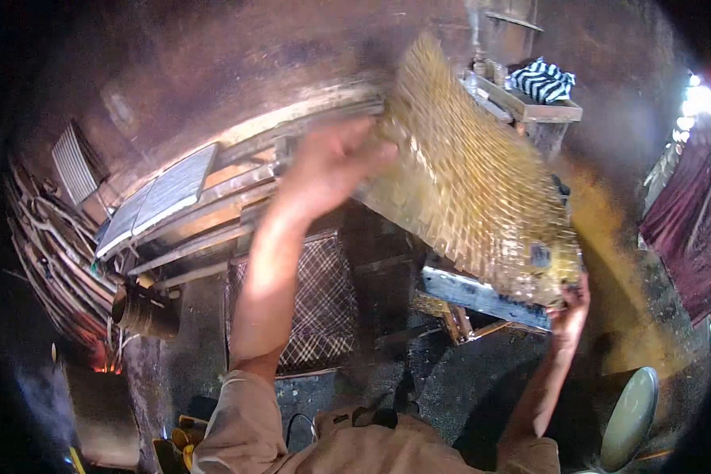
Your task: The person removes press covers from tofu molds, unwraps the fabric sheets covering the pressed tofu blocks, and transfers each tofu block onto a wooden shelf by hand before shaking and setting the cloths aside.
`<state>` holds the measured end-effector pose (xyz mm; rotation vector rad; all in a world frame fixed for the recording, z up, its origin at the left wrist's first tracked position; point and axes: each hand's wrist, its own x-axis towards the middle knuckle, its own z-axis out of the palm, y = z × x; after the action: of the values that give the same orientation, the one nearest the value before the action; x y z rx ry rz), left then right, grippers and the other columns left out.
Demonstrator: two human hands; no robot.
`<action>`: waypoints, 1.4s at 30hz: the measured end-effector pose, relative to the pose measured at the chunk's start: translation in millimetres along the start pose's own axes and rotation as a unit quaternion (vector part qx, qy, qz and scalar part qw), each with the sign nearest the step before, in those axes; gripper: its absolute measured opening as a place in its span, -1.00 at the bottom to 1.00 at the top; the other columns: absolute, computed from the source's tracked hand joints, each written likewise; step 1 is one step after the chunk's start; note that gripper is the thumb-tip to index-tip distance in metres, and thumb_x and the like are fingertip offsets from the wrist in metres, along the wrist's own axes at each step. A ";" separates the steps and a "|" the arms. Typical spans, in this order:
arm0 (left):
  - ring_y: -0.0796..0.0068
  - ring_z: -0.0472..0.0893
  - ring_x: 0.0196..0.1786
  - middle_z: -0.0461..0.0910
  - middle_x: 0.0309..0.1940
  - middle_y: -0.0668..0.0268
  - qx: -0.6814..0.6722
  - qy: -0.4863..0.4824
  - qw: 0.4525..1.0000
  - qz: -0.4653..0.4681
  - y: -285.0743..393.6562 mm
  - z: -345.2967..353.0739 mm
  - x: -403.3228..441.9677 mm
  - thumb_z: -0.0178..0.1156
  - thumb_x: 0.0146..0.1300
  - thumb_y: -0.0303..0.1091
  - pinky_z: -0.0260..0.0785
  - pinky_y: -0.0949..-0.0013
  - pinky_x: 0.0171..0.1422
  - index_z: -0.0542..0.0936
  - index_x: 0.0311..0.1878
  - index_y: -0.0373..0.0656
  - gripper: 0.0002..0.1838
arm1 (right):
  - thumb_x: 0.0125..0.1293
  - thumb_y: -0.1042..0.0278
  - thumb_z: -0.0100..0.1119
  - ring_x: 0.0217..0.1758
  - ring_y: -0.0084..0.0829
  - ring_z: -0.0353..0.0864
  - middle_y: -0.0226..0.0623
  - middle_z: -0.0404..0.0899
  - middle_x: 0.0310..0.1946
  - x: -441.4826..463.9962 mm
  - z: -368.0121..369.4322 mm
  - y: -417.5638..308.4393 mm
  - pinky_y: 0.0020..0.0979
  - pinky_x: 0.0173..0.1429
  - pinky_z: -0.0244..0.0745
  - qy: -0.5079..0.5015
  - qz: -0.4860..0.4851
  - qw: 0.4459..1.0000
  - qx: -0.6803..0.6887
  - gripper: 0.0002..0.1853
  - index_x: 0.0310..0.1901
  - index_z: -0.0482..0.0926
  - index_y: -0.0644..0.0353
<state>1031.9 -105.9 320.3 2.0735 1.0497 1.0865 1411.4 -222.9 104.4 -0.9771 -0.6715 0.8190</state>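
A large golden-brown sheet point(474, 182) with a grid of small raised squares is tilted up in front of me, blurred by motion. My left hand point(336, 162) is at the sheet's left edge, smeared, and its grip cannot be made out. At the lower right corner, my right hand point(570, 304) has its fingers wrapped on the sheet's edge. Beneath the sheet shows a blue-grey board or tray point(482, 296) on a wooden stand point(458, 322).
Wooden racks point(213, 205) holding grey panels point(170, 193) stand at left, near branches point(55, 253) and a small fire point(107, 368). A plaid cloth point(316, 300) lies below. A side table point(553, 112) bears a striped cloth point(541, 81). An oval basin point(630, 419) is at lower right.
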 end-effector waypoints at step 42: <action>-0.06 0.30 0.17 0.19 0.20 0.00 0.381 -0.138 0.781 -0.475 -619.0 -156.6 -547.0 0.07 0.11 -0.42 0.42 0.14 0.06 0.53 -0.12 -0.24 -0.74 | 0.05 0.32 0.13 -0.07 -0.14 0.40 -0.08 0.46 -0.23 -160.1 264.7 483.0 -0.12 0.07 0.25 -0.576 -0.165 0.342 -0.724 -0.72 -0.17 0.51 0.19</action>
<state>466.6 -217.1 -292.1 1.6536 2.2403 -0.2095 976.2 -86.4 -243.4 -1.5337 -3.1524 0.1399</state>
